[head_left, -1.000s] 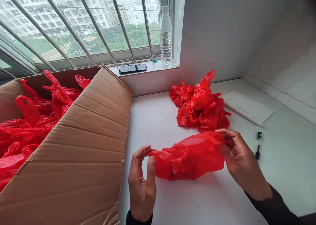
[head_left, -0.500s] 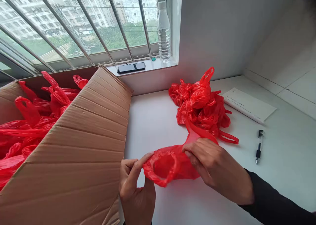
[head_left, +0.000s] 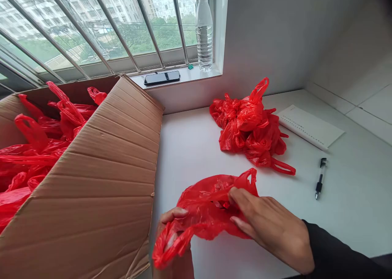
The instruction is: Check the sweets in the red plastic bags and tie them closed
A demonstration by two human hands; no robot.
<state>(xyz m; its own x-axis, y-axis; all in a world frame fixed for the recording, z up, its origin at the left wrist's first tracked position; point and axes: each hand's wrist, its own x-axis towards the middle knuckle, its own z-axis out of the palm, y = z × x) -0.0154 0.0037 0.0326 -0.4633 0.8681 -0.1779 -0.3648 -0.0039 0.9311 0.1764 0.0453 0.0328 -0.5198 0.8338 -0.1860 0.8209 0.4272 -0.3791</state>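
A red plastic bag [head_left: 205, 211] is spread between my two hands above the white table. My left hand [head_left: 174, 246] grips its left end, with a handle loop of the bag draped over the wrist and partly hiding the fingers. At the bag's right side, my right hand [head_left: 269, 226] pinches the film below the other handle; its fingertips are partly covered by the bag. Beyond my hands lies a heap of crumpled red plastic bags [head_left: 249, 128].
A cardboard box [head_left: 101, 181] with several red bags inside stands at the left. On the right lie a white desk calendar [head_left: 310, 128] and a black pen [head_left: 320, 179]. The windowsill holds a phone [head_left: 162, 78] and a clear bottle [head_left: 204, 34].
The bag is now apart from the heap and opened wider between my hands. Its left handle has come over my left hand, which has shifted slightly right and down.
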